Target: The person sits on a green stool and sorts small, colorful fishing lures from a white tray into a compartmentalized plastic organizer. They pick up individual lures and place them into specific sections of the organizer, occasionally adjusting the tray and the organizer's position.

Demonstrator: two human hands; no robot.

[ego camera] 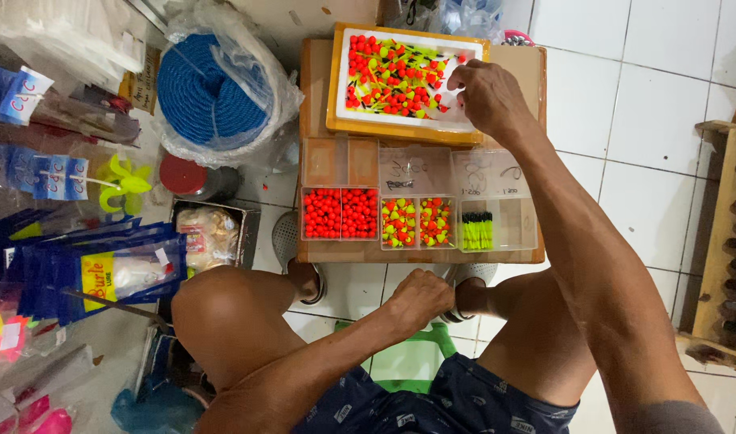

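My right hand [484, 92] reaches into a white tray with an orange rim [336, 88] on a low wooden table [316, 80]; its fingers pinch among mixed red, yellow-green and black fishing floats [388, 76], and what they hold is hidden. My left hand [420, 299] rests as a closed fist near my knee, below the table's front edge; I see nothing in it. On the table's near side stand clear plastic boxes: one with red beads [340, 213], one with red and yellow floats [416, 221], one with green stick floats [477, 231].
A coil of blue rope in a plastic bag [211, 84] sits left of the table. Packets of fishing tackle [103, 273] crowd the left side, with a small tin [183, 177] and a box [211, 233]. A wooden rack [725, 241] stands at the right on white floor tiles.
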